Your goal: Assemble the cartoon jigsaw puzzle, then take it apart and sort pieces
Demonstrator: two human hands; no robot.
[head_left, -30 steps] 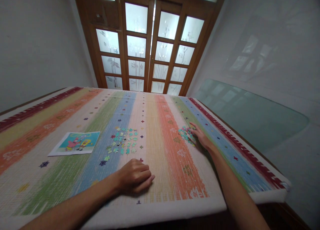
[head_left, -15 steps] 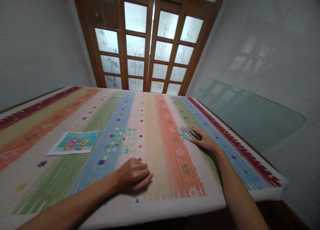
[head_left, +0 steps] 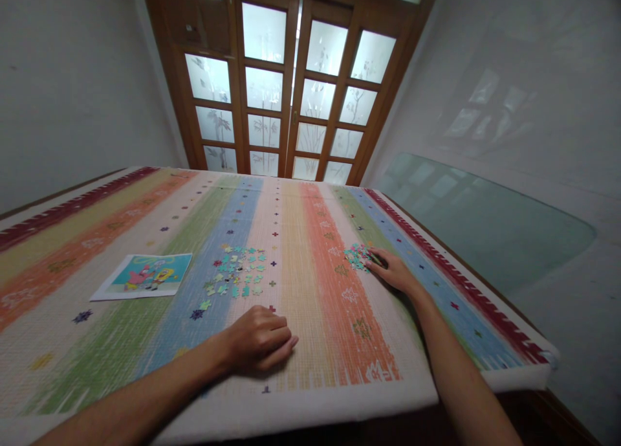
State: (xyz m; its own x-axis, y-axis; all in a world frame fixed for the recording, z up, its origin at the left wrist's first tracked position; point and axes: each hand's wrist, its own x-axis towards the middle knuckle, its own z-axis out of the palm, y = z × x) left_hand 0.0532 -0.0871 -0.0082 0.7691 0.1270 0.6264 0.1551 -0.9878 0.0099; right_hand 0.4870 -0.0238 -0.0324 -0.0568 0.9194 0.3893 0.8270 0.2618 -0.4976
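My left hand [head_left: 262, 339] rests knuckles up on the striped cloth [head_left: 310, 342] near the front edge, its fingers curled loosely and nothing visible in them. My right hand [head_left: 394, 271] lies on the cloth to the right, fingertips touching a small heap of teal puzzle pieces [head_left: 358, 257]. What the fingertips pinch, if anything, is too small to see. A second group of several loose puzzle pieces [head_left: 237, 272] is spread out beyond my left hand. A cartoon reference picture [head_left: 144, 276] lies flat to the left of them.
The cloth covers a padded table whose right edge [head_left: 514, 362] and front edge are close to my arms. A pane of green glass [head_left: 485, 219] leans against the right wall. Wooden glazed doors [head_left: 291, 83] stand behind the table.
My right hand drew back a little from the heap, then settled with its fingertips at the heap's right side. My left hand stayed where it was.
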